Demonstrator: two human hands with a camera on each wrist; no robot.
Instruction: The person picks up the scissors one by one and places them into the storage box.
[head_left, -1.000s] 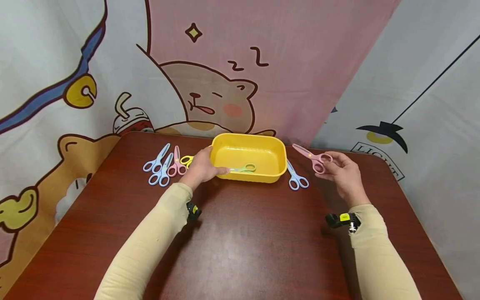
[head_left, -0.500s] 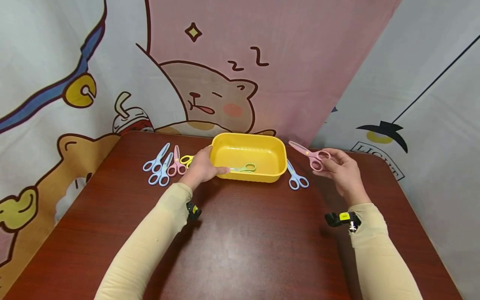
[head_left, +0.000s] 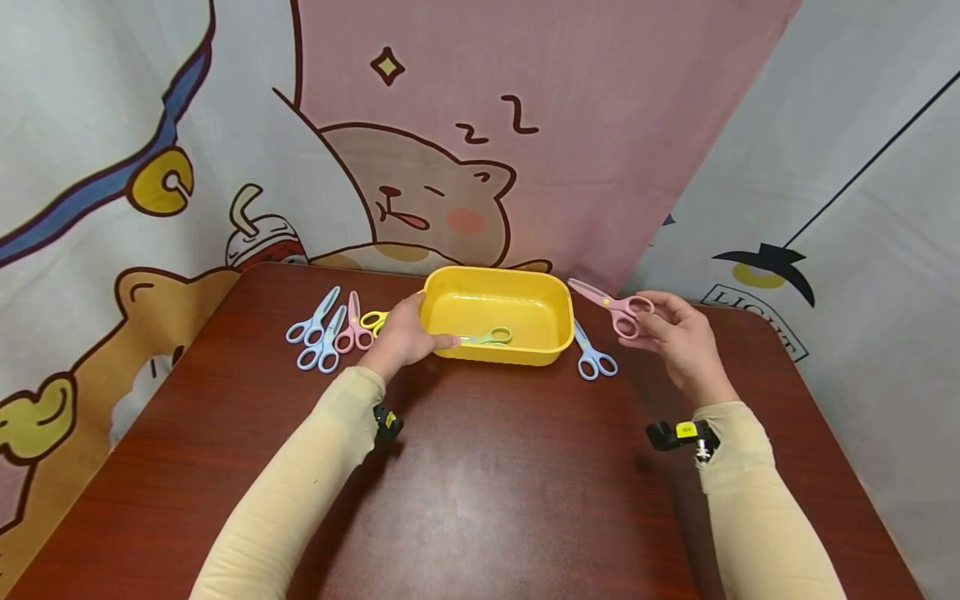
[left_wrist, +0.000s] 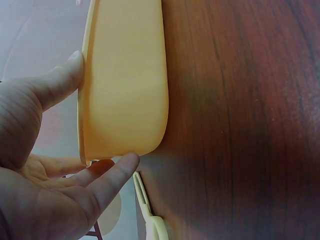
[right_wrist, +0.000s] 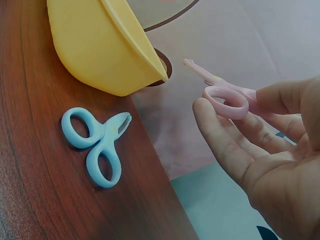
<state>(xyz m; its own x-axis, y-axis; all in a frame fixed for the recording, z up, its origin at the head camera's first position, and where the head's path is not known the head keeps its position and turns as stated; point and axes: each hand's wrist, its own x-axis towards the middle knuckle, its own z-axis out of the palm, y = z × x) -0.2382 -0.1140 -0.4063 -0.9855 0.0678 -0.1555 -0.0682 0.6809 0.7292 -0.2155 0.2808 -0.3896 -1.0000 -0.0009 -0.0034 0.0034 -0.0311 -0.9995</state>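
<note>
The right hand (head_left: 678,337) pinches the pink scissors (head_left: 611,306) by the handles, in the air just right of the yellow tub (head_left: 491,315), while the left hand (head_left: 405,333) grips the tub's left end. With so light a pinch, the scissors could slip and land on the table (head_left: 495,475) beside the blue scissors (head_left: 592,354).

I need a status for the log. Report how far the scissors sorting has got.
Done: one green pair lies in the yellow tub. In hand: the right hand holds pink scissors beside the tub, and the left hand steadies its rim. Left: blue scissors to the right and four pairs to the left lie on the table.
</note>
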